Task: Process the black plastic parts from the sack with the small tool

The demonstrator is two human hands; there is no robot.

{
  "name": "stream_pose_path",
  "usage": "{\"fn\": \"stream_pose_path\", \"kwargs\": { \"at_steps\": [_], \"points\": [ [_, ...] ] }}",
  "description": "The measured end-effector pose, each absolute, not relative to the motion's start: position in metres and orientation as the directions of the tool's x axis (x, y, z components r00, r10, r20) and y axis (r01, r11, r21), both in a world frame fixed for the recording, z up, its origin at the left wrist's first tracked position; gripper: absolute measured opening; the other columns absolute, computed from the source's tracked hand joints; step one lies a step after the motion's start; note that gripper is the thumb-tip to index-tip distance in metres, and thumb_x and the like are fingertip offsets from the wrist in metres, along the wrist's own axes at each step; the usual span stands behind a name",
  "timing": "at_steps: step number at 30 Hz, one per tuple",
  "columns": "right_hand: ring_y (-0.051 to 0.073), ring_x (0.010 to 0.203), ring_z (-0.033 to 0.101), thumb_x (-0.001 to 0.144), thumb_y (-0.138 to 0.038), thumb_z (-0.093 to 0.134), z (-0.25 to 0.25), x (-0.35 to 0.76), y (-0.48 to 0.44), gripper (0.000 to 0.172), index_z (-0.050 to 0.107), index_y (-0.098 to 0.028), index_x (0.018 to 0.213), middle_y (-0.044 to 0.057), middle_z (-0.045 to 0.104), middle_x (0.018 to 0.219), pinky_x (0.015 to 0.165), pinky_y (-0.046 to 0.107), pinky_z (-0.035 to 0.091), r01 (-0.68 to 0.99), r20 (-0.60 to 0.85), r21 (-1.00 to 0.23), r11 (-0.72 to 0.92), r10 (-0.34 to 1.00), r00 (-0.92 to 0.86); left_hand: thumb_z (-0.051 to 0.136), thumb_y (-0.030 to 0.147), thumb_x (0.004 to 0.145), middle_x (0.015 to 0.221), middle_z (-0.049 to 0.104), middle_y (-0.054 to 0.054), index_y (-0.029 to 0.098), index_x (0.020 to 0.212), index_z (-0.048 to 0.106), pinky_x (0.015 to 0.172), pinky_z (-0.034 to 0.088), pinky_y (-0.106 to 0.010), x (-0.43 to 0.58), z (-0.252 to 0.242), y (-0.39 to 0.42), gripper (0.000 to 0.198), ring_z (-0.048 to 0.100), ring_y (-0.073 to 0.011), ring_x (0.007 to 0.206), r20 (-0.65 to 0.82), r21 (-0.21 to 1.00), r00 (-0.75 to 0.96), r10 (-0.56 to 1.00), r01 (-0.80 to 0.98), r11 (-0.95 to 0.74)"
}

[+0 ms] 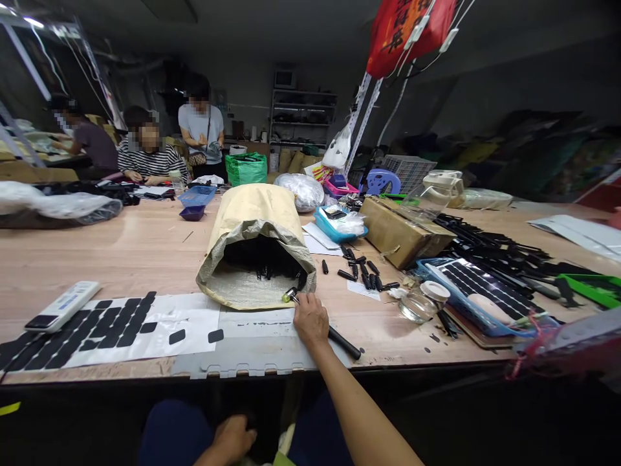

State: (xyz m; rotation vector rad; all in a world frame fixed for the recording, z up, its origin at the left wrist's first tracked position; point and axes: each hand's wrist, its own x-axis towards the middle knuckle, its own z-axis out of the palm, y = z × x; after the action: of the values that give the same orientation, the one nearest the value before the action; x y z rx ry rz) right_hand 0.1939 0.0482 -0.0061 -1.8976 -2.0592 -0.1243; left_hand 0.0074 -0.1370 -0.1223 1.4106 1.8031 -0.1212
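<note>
Tan sack (257, 210) blocks the table (150, 246) beyond the right hand (311, 318), clamped on a black-handled tool (344, 343); left hand (233, 437) grip unclear.

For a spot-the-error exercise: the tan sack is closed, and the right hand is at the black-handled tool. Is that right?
Not quite: the head view shows the tan sack wide open; the right hand is at the black-handled tool.

The right hand (311, 317) hides part of the black-handled tool (345, 343).
</note>
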Motion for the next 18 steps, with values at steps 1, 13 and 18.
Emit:
{"fn": "stream_pose_path", "kwargs": {
  "at_steps": [1,13,18],
  "points": [
    [0.020,0.095,0.051,0.094,-0.025,0.046,-0.006,0.194,0.048,0.018,0.059,-0.022,0.106,0.006,0.058,0.103,0.074,0.031,0.034,0.981,0.303,-0.159,0.107,0.951,-0.054,0.063,0.030,0.075,0.103,0.075,-0.008,0.022,0.099,0.075,0.088,0.050,-0.034,0.008,-0.108,-0.138,0.029,0.067,-0.0271,0.104,-0.624,0.452,0.021,0.781,0.825,0.339],
    [0.021,0.095,0.050,0.095,-0.023,0.044,-0.008,0.194,0.049,0.018,0.059,-0.021,0.104,0.008,0.058,0.101,0.074,0.031,0.034,0.981,0.324,-0.154,0.118,0.944,-0.063,0.052,0.043,0.087,0.083,0.071,-0.005,0.015,0.092,0.070,0.062,0.047,-0.024,-0.001,0.060,0.042,0.034,0.062,-0.0142,0.066,-0.178,0.864,-0.035,0.983,0.474,0.173],
    [0.021,0.095,0.050,0.094,-0.023,0.047,-0.010,0.196,0.051,0.016,0.058,-0.022,0.104,0.006,0.057,0.101,0.074,0.031,0.033,0.975,0.330,-0.178,0.130,0.942,-0.066,0.051,0.036,0.089,0.092,0.073,-0.014,0.014,0.087,0.073,0.075,0.047,-0.030,0.002,0.046,0.119,0.031,0.068,-0.0261,0.092,-0.115,0.634,-0.402,0.908,0.674,0.379]
  ]
}}
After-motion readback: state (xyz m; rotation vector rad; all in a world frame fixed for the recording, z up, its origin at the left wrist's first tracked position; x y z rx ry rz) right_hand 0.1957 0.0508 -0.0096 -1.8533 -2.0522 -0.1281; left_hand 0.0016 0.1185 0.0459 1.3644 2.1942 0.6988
